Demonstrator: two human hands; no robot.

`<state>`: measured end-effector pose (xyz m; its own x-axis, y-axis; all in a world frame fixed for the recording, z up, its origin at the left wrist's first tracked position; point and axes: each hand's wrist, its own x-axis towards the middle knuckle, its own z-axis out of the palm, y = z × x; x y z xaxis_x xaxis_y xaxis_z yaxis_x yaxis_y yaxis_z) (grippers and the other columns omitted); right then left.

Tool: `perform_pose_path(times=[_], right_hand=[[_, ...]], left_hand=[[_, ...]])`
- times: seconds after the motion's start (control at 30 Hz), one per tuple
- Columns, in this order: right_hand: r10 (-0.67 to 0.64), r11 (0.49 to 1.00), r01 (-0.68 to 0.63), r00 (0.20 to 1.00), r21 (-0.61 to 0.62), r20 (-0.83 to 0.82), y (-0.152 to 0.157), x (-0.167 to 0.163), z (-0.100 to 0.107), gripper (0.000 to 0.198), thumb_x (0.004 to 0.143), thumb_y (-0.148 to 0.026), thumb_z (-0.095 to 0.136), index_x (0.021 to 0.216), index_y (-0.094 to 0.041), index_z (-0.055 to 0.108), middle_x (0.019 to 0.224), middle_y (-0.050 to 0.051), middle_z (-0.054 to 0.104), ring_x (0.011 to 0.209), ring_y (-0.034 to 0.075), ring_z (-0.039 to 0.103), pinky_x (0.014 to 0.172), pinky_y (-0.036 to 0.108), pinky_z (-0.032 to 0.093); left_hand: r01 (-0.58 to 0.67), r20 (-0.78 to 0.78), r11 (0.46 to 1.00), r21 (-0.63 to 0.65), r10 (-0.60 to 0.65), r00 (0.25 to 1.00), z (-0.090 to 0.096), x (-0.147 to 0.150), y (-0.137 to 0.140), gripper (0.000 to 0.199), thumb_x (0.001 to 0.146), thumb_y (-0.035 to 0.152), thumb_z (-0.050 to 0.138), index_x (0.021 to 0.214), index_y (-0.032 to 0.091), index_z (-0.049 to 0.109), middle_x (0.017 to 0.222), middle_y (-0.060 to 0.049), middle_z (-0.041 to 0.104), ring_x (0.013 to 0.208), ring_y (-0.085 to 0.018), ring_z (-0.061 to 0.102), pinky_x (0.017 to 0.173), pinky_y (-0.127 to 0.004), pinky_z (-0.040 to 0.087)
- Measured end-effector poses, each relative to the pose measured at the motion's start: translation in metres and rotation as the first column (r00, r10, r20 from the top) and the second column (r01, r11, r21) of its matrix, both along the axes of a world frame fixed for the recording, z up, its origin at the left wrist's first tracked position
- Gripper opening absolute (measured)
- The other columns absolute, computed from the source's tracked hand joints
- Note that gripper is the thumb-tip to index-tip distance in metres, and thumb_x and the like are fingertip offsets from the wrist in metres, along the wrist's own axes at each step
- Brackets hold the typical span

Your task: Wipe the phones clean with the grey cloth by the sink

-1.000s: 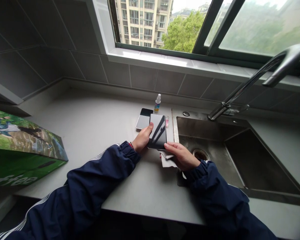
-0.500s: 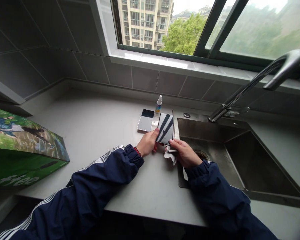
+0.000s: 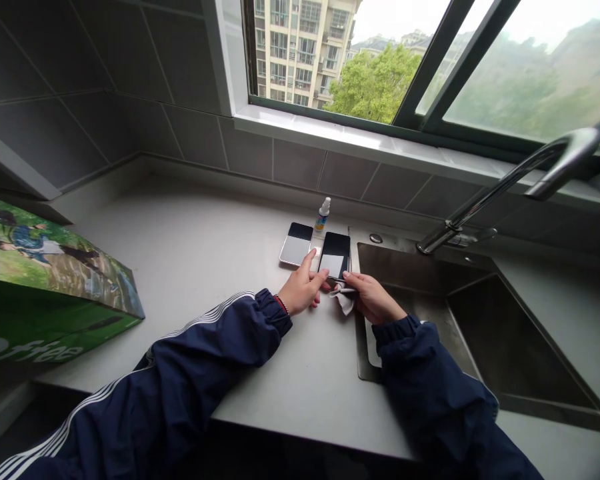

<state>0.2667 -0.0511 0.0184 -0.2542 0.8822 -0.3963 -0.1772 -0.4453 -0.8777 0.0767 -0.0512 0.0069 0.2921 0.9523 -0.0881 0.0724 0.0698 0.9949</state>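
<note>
A person in navy sleeves handles a phone [image 3: 335,252] above a pale worktop [image 3: 205,260], just left of a steel sink [image 3: 397,267]. The right hand [image 3: 376,299] is closed on the phone's near right corner, thumb on top, with a crumpled white cloth [image 3: 345,301] hanging from the same grasp. The left hand [image 3: 303,291] has its thumb at the near left corner and its index finger stretched out towards a second phone [image 3: 296,244], which lies flat on the worktop. Whether the left hand truly grips or merely touches cannot be told. A small white-capped bottle [image 3: 323,215] stands upright behind the pair, and a green printed box [image 3: 63,293] sits well off to the left.

The sink looks like the chief hazard: a slick phone pinched only by its near end could tip or slide, and a slip to the right could carry it over the rim into the hard basin. Loose cloth bunched under the fingers may weaken that pinch further. A sideways swing of the phone could knock the second one or topple the bottle, both close by, while thumbs on the glass could leave fresh smudges.
</note>
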Motion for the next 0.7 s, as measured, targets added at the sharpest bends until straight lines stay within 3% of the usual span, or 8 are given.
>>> perform_pose_path(times=[0.2, 0.4, 0.57, 0.63, 0.7], right_hand=[[0.001, 1.0, -0.003, 0.995, 0.023, 0.095, 0.013, -0.004, -0.004, 0.026, 0.082, -0.037, 0.075, 0.083, -0.013, 0.068, 0.07, 0.007, 0.072, 0.051, 0.012, 0.06, 0.044, 0.02, 0.048], [-0.07, 0.989, 0.038, 0.973, 0.145, 0.219, 0.011, -0.006, -0.01, 0.035, 0.075, -0.044, 0.08, 0.086, -0.014, 0.068, 0.064, 0.002, 0.067, 0.047, 0.011, 0.057, 0.04, 0.02, 0.043], [-0.184, 0.956, 0.1, 0.937, 0.275, 0.298, 0.007, 0.005, -0.02, 0.04, 0.069, -0.044, 0.084, 0.091, -0.015, 0.068, 0.072, 0.003, 0.07, 0.054, 0.013, 0.061, 0.047, 0.021, 0.047], [-0.23, 0.939, 0.122, 0.918, 0.321, 0.323, 0.006, 0.008, -0.024, 0.04, 0.069, -0.045, 0.083, 0.091, -0.015, 0.068, 0.072, 0.003, 0.07, 0.055, 0.013, 0.062, 0.048, 0.021, 0.048], [-0.265, 0.923, 0.136, 0.903, 0.359, 0.338, 0.004, 0.008, -0.026, 0.04, 0.073, -0.05, 0.079, 0.091, -0.016, 0.066, 0.069, 0.002, 0.068, 0.052, 0.014, 0.061, 0.046, 0.023, 0.048]], left_hand=[[0.002, 0.005, 1.0, 0.01, -0.003, 1.0, 0.0, -0.001, 0.0, 0.079, 0.094, 0.05, 0.054, 0.157, 0.023, 0.015, 0.089, -0.005, 0.068, 0.048, -0.01, 0.057, 0.042, -0.022, 0.05], [0.049, 0.045, 0.996, 0.071, -0.052, 0.998, 0.0, -0.001, 0.0, 0.068, 0.096, 0.053, 0.049, 0.153, 0.024, 0.026, 0.086, -0.003, 0.068, 0.046, -0.011, 0.059, 0.041, -0.023, 0.049], [0.082, -0.051, 0.952, 0.295, -0.07, 0.996, 0.002, -0.004, -0.001, 0.041, 0.098, 0.045, 0.049, 0.128, 0.019, 0.058, 0.083, -0.003, 0.071, 0.051, -0.009, 0.057, 0.05, -0.022, 0.049], [0.057, -0.145, 0.901, 0.429, 0.006, 0.989, 0.004, -0.007, 0.002, 0.032, 0.098, 0.041, 0.051, 0.115, 0.019, 0.067, 0.083, -0.004, 0.073, 0.061, -0.011, 0.062, 0.059, -0.022, 0.051], [-0.043, -0.182, 0.85, 0.524, 0.161, 0.97, 0.006, -0.013, 0.007, 0.028, 0.097, 0.037, 0.052, 0.109, 0.02, 0.069, 0.088, -0.004, 0.073, 0.072, -0.014, 0.066, 0.061, -0.023, 0.051]])
